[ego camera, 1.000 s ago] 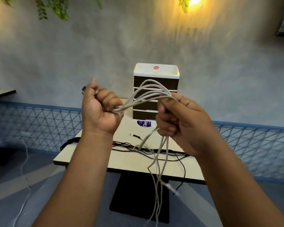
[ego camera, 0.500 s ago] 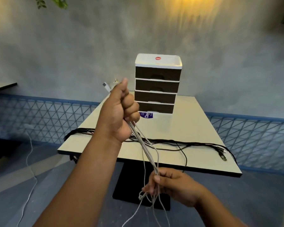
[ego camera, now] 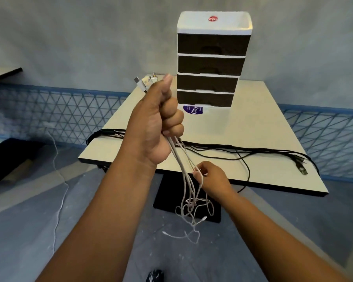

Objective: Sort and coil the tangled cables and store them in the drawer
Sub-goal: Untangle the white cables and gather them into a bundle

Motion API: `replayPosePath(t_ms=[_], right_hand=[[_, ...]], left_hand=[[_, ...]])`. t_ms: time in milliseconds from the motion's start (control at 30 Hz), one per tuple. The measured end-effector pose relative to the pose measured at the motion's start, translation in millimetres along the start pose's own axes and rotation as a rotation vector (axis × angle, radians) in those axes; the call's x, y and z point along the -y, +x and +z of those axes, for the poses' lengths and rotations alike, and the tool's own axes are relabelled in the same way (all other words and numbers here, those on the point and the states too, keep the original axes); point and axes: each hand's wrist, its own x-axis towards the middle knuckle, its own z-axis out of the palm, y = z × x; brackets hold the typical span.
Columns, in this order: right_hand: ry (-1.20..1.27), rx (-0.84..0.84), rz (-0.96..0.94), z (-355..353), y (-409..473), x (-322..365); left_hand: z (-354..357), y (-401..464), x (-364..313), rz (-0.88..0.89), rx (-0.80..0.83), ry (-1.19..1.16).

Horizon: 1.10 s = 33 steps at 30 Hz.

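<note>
My left hand [ego camera: 157, 127] is held up in a fist around a bunch of white cables [ego camera: 186, 180]; their plugs [ego camera: 145, 81] stick out above the fist. The strands hang down and tangle in loops near the floor. Lower and to the right, my right hand [ego camera: 210, 178] pinches the hanging white strands between thumb and fingers. Several black cables [ego camera: 232, 149] lie stretched across the table [ego camera: 253, 123], one end dangling off the front edge. A small drawer unit [ego camera: 210, 64] with a white top and four dark drawers, all shut, stands at the table's back.
A blue mesh fence [ego camera: 59, 110] runs behind the table along the grey wall. Another white cable [ego camera: 58, 180] trails over the floor at left. The table's black pedestal base [ego camera: 167, 196] stands below. A second tabletop edge [ego camera: 2, 73] shows at far left.
My right hand slid down the white cables from the bunched loops to well below the left hand. The left hand rose and now holds the plug ends upright. The view tilted downward.
</note>
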Motion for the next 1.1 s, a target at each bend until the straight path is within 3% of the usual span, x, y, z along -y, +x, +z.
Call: replayPosePath(t_ms=[133,200,267,433,500,600,700,800,900,967,1033,1100], right_hand=[[-0.364,-0.043,-0.080,24,22,-1],[-0.408,-0.091,-0.138,32,22,-4],[-0.276,-0.085,-0.203,34,15,-7],[-0.047,0.155,-0.358,42,-20,-30],[-0.009,0.208,-0.312,50,-26,-41],[0.186,0.167,-0.127,58,-20,-46],[0.295,0.162,-0.064,56,-5,-40],[0.067,0.349,-0.035,47,4,-38],[-0.419,0.664,0.044,43,5,-40],[-0.671,0.772,0.107,39,1,-34],[-0.579,0.681,0.078,27,-1,-16],[-0.127,0.538,-0.016,10,-4,10]], left_hand=[[-16,11,-3,-0.022,-0.006,-0.004],[-25,17,-6,-0.032,-0.002,-0.003],[-33,22,-10,-0.041,0.000,-0.001],[-46,39,-16,-0.047,-0.037,0.012],[-50,46,-16,-0.055,-0.040,0.016],[-59,53,-13,-0.080,-0.054,0.028],[-69,59,-12,-0.100,-0.080,0.023],[-73,64,-15,-0.109,-0.074,0.006],[-74,69,-21,-0.107,-0.030,-0.005],[-72,72,-25,-0.110,-0.004,-0.009],[-69,75,-28,-0.112,0.022,-0.002],[-62,78,-28,-0.116,0.056,0.001]])
